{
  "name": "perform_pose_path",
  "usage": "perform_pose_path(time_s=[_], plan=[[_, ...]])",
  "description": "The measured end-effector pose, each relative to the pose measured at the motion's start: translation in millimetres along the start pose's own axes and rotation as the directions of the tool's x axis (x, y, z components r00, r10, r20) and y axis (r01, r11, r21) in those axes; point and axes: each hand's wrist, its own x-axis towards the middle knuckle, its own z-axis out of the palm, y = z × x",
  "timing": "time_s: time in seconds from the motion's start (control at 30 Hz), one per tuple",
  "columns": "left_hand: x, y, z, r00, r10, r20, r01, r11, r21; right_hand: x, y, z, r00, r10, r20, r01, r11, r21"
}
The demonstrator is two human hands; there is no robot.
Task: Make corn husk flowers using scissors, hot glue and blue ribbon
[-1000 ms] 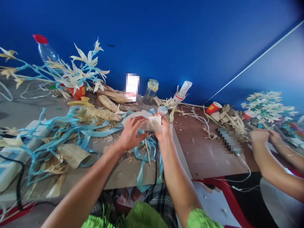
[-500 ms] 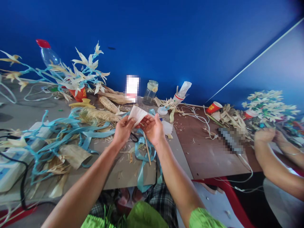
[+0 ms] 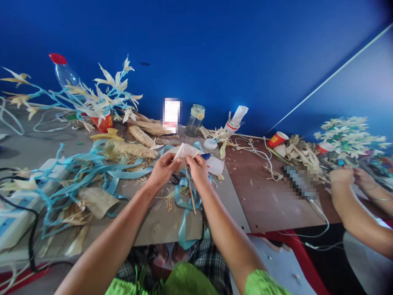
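Note:
A pale, cream-coloured piece of corn husk (image 3: pixel 186 150) is stretched between my two hands above the table. My left hand (image 3: pixel 163 167) pinches its left side between thumb and fingers. At the husk's lower right edge, my right hand (image 3: pixel 198 168) is closed in a pinch. A thin stick (image 3: pixel 190 190) slants down just below my hands, over loops of light blue ribbon (image 3: pixel 182 233). Something with a dark blue tip (image 3: pixel 206 156) shows behind my right hand. Left of my hands lie a corn cob (image 3: pixel 140 136) and a cob with straw-like silk (image 3: pixel 129 150).
Husk flowers on blue stems stand in a red cup (image 3: pixel 104 122) at the back left. A glass jar (image 3: pixel 195 120) stands by the blue wall. A white power strip (image 3: pixel 30 196) and cables lie left. At right a co-worker's hands (image 3: pixel 345 175) work near white flowers (image 3: pixel 351 133).
My right hand's open fingers have closed into a pinch on the husk. The husk and both hands have shifted slightly right and down.

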Motion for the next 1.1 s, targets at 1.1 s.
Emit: perform_pose_path(time_s=[1.1], plan=[[8.0, 3.4, -20.7, 0.991, 0.027, -0.13, -0.044, 0.99, -0.135, 3.1, -16.1, -7.0, 0.985, 0.135, 0.111, -0.167, 0.921, 0.353]])
